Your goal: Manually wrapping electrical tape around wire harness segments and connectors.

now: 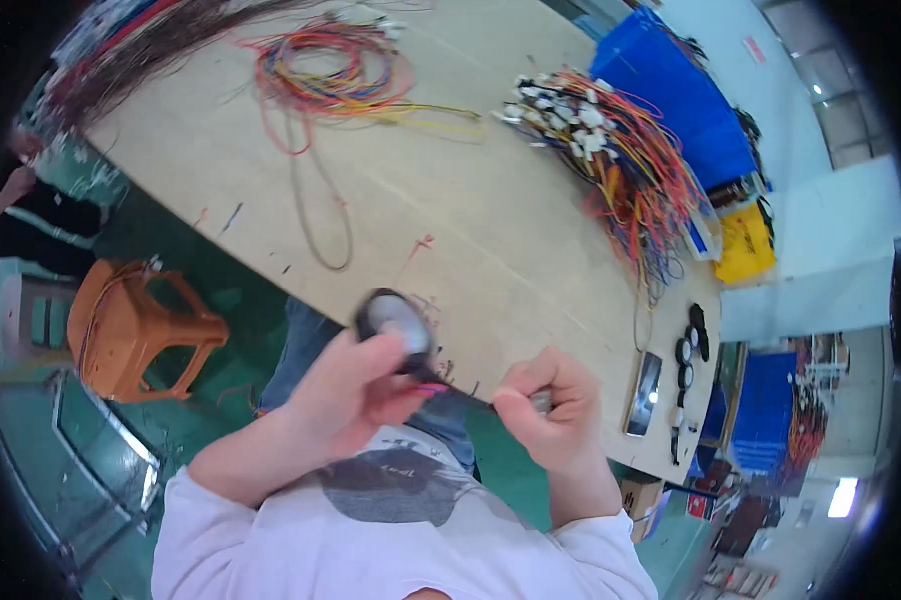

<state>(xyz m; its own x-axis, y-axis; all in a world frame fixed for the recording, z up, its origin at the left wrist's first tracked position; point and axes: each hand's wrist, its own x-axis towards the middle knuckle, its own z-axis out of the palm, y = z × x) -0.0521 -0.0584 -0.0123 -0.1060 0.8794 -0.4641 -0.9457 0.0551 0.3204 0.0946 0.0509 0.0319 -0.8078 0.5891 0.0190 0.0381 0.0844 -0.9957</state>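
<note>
In my left hand (336, 395) is a round black tape roll (379, 312) with a pale middle, blurred by motion, my thumb lying across it. A dark thin strand (466, 396) runs from beside the roll to my right hand (553, 410), whose fingers are closed on its end. Something small and grey shows within the right fist, too hidden to name. A bit of pink (431, 389), perhaps wire, shows by my left fingers. Both hands are above the table's near edge, in front of my body.
On the wooden table (451, 215) lie a coil of coloured wires (336, 75), a heap of wires with white connectors (611, 140), a phone (645, 395) and several round black things (686, 350). Blue bins (671, 95) stand behind. An orange stool (136, 325) is at left.
</note>
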